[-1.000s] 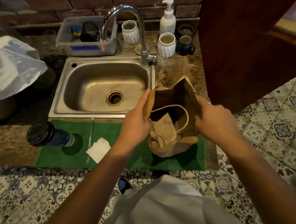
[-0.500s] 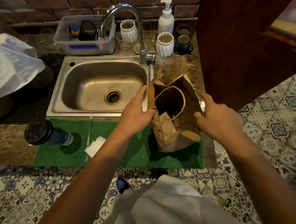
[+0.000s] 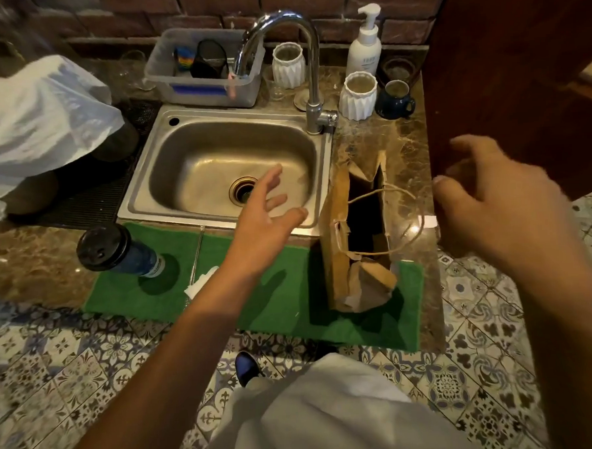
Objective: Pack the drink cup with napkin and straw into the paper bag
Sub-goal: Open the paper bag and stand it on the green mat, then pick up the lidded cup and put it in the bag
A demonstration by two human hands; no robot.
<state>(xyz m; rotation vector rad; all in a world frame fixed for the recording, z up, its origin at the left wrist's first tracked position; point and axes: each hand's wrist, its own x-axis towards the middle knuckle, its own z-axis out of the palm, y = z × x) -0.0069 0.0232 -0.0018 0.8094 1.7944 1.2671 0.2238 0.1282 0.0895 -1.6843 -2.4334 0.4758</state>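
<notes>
— Where's the cup?

— Upright on the green mat at the left, dark lid on, well apart from the paper bag. I'd guess it has some weight if it's full, and the sleeve looks smooth — take it round the body under the lid, not by the lid, which could pop off.

— And the small things?

— The straw lies on the mat just beside the cup, thin and light, best pinched near the middle. The napkin is next to it, partly hidden by the forearm — soft, so it will crumple whatever you do.

— The bag?

— It stands open on the right end of the mat, near the edge of the table, creased and floppy, string handles drooping. Probably tips easily, so steady one wall while loading.

— Hands?

— Left hand over the sink rim, fingers spread, holding nothing. Right hand beside the bag, fingers loosely curled, empty.
</notes>
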